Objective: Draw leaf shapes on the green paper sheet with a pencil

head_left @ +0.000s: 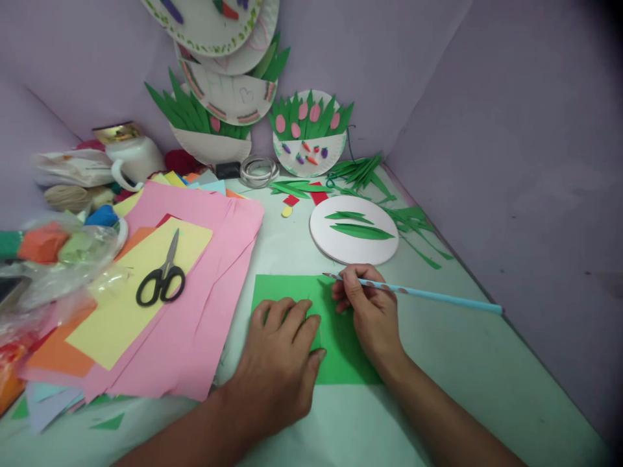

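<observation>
Sitting far left on the counter [292,246]: a clear bag of coloured bits [53,253], partly cut off by the picture edge. Lying next to it: a messy pile of pink, yellow and orange paper [204,305], with black scissors [161,280] resting on top.

Pressing flat on the green paper [341,350] near the middle of the counter: the left hand [282,363], fingers spread out and holding the sheet down. Pinching a light blue pencil [438,297] between thumb and fingers: the right hand [367,308], tip touching the green sheet's top edge. Waiting just behind: a white round plate [354,246] with two green leaves on it.

Maybe going wrong: the green sheet sliding if the left hand lifts, making a wobbly line. Pressing too hard, maybe tearing the paper or snapping the tip.

Hard to see: any pencil marks on the green paper. Hiding under both hands: part of the sheet. Cut off at the top: the decorated plates [228,97].
</observation>
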Demonstrator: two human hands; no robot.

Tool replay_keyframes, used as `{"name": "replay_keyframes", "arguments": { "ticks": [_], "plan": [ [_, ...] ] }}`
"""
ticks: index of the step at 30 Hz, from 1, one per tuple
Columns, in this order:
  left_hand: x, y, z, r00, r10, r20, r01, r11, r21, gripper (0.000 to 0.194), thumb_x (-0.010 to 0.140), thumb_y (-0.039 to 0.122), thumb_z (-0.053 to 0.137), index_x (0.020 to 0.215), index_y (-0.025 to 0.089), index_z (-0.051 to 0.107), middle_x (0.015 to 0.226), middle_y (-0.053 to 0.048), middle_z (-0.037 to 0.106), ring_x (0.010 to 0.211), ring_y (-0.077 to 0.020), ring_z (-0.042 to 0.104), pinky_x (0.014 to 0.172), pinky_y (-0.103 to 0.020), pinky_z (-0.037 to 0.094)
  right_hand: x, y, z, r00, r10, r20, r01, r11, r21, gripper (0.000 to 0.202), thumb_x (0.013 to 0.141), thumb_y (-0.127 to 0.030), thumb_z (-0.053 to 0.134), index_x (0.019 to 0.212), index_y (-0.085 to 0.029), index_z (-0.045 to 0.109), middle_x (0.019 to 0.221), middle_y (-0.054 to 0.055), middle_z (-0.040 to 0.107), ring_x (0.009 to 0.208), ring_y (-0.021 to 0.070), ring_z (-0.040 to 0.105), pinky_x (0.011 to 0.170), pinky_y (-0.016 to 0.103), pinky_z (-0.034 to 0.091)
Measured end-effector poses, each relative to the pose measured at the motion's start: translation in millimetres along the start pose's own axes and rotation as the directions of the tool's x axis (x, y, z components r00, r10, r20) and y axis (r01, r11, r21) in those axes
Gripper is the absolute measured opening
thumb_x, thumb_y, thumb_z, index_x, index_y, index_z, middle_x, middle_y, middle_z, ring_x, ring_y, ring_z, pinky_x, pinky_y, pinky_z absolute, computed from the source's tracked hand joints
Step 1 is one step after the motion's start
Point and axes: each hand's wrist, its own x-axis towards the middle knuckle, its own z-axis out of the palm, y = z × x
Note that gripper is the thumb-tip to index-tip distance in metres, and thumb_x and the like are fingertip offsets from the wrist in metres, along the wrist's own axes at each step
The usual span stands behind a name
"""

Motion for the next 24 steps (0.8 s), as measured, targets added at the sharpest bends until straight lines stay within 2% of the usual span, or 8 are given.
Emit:
{"name": "replay_keyframes", "arguments": {
  "ticks": [2,4,7,11,15,18,21,24],
  "plan": [
    [2.2,-0.6,-2.3,0.999,0.009,0.050,-0.010,1.000,0.003,0.034,0.086,0.027,0.050,0.115,0.013,0.057,0.128,-0.014,0.054,0.109,-0.0344,0.044,0.089,-0.054,0.035,0.3,0.4,-0.3,1.000,0.002,0.011,-0.002,1.000,0.000,0.025,0.086,-0.046,0.058,0.077,-0.022,0.056,0.064,-0.002,0.059,0.057,0.0121,0.054,0.047,0.021,0.044],
    [4.3,-1.0,-4.9,0.989,0.017,0.145,-0.020,0.999,0.024,0.038,0.084,0.027,0.052,0.121,0.016,0.054,0.136,-0.014,0.049,0.114,-0.0361,0.041,0.091,-0.056,0.034,0.3,0.3,-1.0,1.000,0.003,0.025,-0.003,1.000,0.001,0.026,0.086,-0.046,0.057,0.076,-0.021,0.056,0.064,-0.003,0.058,0.057,0.0118,0.054,0.048,0.021,0.044],
    [5.9,-1.7,-8.9,0.971,0.011,0.237,-0.028,0.997,0.068,0.035,0.086,0.027,0.050,0.119,0.019,0.054,0.139,-0.014,0.045,0.119,-0.0369,0.039,0.094,-0.059,0.033,0.2,-0.4,-2.1,0.999,0.007,0.050,-0.007,1.000,-0.002,0.027,0.086,-0.046,0.056,0.076,-0.021,0.054,0.063,-0.003,0.057,0.057,0.0117,0.053,0.048,0.021,0.043],
    [5.0,-5.2,-14.8,0.970,-0.017,0.244,-0.008,0.995,0.099,0.029,0.085,0.025,0.051,0.112,0.019,0.057,0.138,-0.016,0.044,0.121,-0.0370,0.036,0.095,-0.059,0.034,1.2,-0.8,-2.8,0.997,0.001,0.075,0.000,1.000,-0.015,0.028,0.088,-0.045,0.052,0.074,-0.021,0.052,0.061,-0.003,0.055,0.055,0.0113,0.051,0.047,0.021,0.042],
    [5.2,-8.9,-19.7,0.980,0.003,0.199,-0.022,0.995,0.092,0.021,0.084,0.021,0.049,0.101,0.017,0.060,0.133,-0.016,0.048,0.119,-0.0359,0.038,0.094,-0.057,0.035,2.2,-0.9,-2.4,0.997,-0.003,0.078,0.004,1.000,-0.010,0.026,0.088,-0.044,0.052,0.074,-0.021,0.052,0.061,-0.004,0.054,0.054,0.0113,0.050,0.046,0.021,0.040],
    [8.1,-8.1,-20.0,0.984,0.060,0.169,-0.070,0.996,0.054,0.026,0.084,0.020,0.048,0.108,0.016,0.058,0.130,-0.013,0.052,0.116,-0.0345,0.039,0.094,-0.057,0.035,2.3,-1.0,-2.3,0.996,-0.010,0.087,0.013,0.999,-0.031,0.025,0.089,-0.042,0.051,0.075,-0.021,0.053,0.061,-0.004,0.054,0.055,0.0116,0.051,0.048,0.022,0.040],
    [11.1,-6.2,-18.8,0.967,0.117,0.228,-0.120,0.993,-0.001,0.033,0.084,0.020,0.049,0.116,0.018,0.054,0.129,-0.010,0.053,0.116,-0.0336,0.039,0.096,-0.058,0.032,2.3,-0.7,-2.5,0.996,-0.024,0.086,0.028,0.999,-0.046,0.025,0.089,-0.042,0.050,0.075,-0.021,0.052,0.061,-0.004,0.054,0.055,0.0115,0.051,0.048,0.023,0.040],
    [11.7,-7.9,-20.2,0.949,0.118,0.292,-0.114,0.993,-0.029,0.026,0.084,0.020,0.050,0.109,0.019,0.057,0.125,-0.009,0.055,0.116,-0.0330,0.039,0.097,-0.057,0.031,2.7,0.0,-2.9,0.996,-0.024,0.089,0.027,0.999,-0.035,0.025,0.089,-0.042,0.050,0.074,-0.022,0.052,0.061,-0.004,0.054,0.054,0.0117,0.050,0.047,0.023,0.038]
  ]
}}
